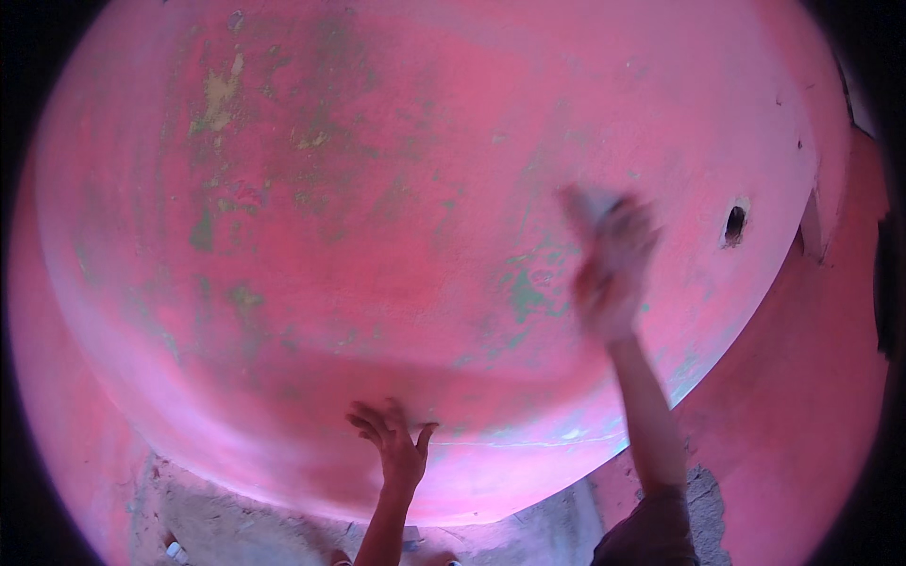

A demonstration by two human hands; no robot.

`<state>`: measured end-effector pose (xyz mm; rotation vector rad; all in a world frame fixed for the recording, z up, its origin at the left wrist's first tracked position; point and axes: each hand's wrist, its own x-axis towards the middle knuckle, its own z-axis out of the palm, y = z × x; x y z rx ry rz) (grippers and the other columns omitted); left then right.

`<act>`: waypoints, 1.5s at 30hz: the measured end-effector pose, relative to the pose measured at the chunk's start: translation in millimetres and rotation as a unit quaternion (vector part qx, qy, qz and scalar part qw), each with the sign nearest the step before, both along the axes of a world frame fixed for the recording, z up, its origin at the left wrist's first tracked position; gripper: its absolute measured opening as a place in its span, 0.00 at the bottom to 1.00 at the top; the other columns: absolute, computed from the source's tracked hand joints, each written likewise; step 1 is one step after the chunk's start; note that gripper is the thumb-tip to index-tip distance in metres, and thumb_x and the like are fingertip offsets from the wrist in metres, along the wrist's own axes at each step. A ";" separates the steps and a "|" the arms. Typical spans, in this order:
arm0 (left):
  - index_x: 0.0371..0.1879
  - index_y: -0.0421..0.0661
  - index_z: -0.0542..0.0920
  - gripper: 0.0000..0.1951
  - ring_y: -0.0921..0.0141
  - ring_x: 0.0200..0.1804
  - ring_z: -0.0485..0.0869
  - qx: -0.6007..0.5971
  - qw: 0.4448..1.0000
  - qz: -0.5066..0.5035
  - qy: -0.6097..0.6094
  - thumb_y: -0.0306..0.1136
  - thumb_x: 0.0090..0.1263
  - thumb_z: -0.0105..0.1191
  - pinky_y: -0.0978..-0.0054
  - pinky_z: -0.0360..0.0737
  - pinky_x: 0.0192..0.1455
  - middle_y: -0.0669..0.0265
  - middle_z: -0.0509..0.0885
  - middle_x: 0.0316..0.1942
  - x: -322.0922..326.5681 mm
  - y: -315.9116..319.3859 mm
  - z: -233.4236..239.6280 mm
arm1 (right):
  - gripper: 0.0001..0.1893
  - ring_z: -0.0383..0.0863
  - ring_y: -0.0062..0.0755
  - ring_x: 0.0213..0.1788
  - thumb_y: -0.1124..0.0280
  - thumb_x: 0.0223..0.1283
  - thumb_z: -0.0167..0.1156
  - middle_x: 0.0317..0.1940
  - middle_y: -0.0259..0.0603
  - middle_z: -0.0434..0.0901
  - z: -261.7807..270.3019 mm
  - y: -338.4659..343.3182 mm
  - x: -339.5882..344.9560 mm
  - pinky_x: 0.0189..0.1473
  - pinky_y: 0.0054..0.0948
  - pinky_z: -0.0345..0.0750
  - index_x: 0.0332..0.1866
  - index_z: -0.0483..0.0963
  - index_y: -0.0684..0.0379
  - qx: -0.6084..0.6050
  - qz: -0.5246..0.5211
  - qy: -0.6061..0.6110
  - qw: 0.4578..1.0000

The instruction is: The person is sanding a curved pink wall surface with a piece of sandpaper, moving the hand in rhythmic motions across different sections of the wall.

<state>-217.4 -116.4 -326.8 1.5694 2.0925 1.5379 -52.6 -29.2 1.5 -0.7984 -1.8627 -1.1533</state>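
Before me spreads a broad pink-painted plaster surface (396, 269), worn through to green and tan in patches. My left hand (403, 449) is at its near part, fingers spread, with nothing in it. To the right, my right hand (614, 276) is over the same surface and badly blurred. A pale, flat piece (601, 201) shows between its thumb and fingers; blur hides its exact kind. Left of that hand is a green worn patch (527, 293).
A dark hole (735, 225) opens in the pink surface at right. A thin crack (524, 444) runs near its lower edge. Below lies rough grey floor (233, 506) with a small white object (176, 552). Bare grey plaster (704, 506) breaks the pink at lower right.
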 end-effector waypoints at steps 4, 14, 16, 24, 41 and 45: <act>0.74 0.47 0.38 0.50 0.29 0.69 0.26 0.004 1.000 -0.017 0.006 0.56 0.64 0.56 0.28 0.48 0.63 0.33 0.24 0.70 2.7 0.1 -6.7 | 0.28 0.48 0.51 0.75 0.63 0.59 0.48 0.71 0.48 0.56 -127.1 0.7 4.3 0.70 0.69 0.42 0.65 0.64 0.62 -0.160 0.039 -0.356 0.920; 0.73 0.45 0.42 0.47 0.25 0.67 0.26 0.036 0.999 -0.034 -0.020 0.56 0.65 0.54 0.24 0.49 0.59 0.28 0.25 0.68 10.3 -1.7 -0.1 | 0.28 0.41 0.61 0.75 0.61 0.63 0.38 0.72 0.51 0.54 86.4 -5.2 20.2 0.72 0.61 0.37 0.71 0.61 0.50 0.137 -0.016 -0.037 0.990; 0.73 0.45 0.43 0.47 0.25 0.67 0.26 0.026 0.999 -0.014 -0.017 0.57 0.66 0.53 0.24 0.50 0.59 0.29 0.25 0.69 0.3 -1.6 2.8 | 0.32 0.41 0.62 0.76 0.64 0.59 0.40 0.72 0.56 0.53 58.4 -16.9 -12.8 0.72 0.61 0.36 0.73 0.56 0.48 0.020 -0.005 0.078 0.997; 0.73 0.45 0.44 0.46 0.25 0.67 0.27 0.020 1.000 -0.023 -0.001 0.58 0.66 0.51 0.25 0.52 0.59 0.29 0.27 0.69 4.9 -4.9 0.3 | 0.22 0.54 0.37 0.74 0.66 0.59 0.49 0.68 0.40 0.64 -131.3 -14.0 20.8 0.69 0.64 0.51 0.60 0.70 0.51 -0.090 0.099 -0.350 0.927; 0.74 0.47 0.39 0.49 0.29 0.69 0.26 0.008 1.000 -0.024 -0.012 0.56 0.65 0.55 0.27 0.51 0.62 0.33 0.23 0.70 5.9 -4.3 -0.9 | 0.29 0.49 0.44 0.76 0.65 0.53 0.54 0.71 0.42 0.58 -152.9 -12.3 -7.1 0.70 0.67 0.47 0.65 0.66 0.53 -0.161 0.133 -0.331 0.920; 0.74 0.47 0.39 0.50 0.29 0.69 0.27 0.002 1.000 -0.005 0.008 0.55 0.64 0.56 0.26 0.51 0.61 0.33 0.23 0.70 2.1 -1.6 3.0 | 0.30 0.34 0.58 0.77 0.54 0.65 0.44 0.75 0.51 0.42 -51.4 4.7 18.1 0.73 0.58 0.32 0.72 0.58 0.50 -0.056 -0.015 -0.187 0.981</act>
